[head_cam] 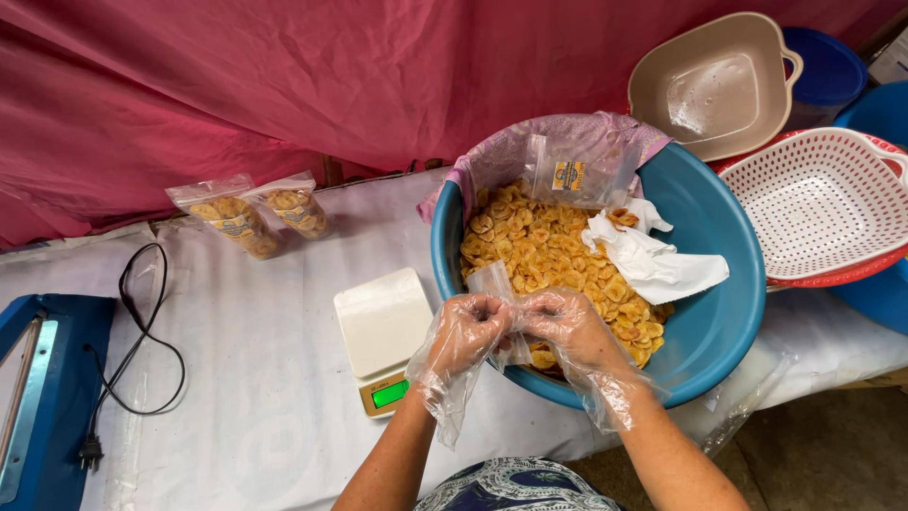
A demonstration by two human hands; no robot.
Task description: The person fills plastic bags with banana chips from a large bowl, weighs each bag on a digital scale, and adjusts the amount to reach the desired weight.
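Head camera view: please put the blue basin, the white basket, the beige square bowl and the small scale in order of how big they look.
1. blue basin
2. white basket
3. beige square bowl, though it stands farther away, so second and third are uncertain
4. small scale

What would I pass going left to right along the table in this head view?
Blue sealing machine → black cord → filled chip bags → small white scale → blue basin of chips → white slotted basket.

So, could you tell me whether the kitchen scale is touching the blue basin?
Apart. The head view shows a strip of white tablecloth between the scale and the blue basin.
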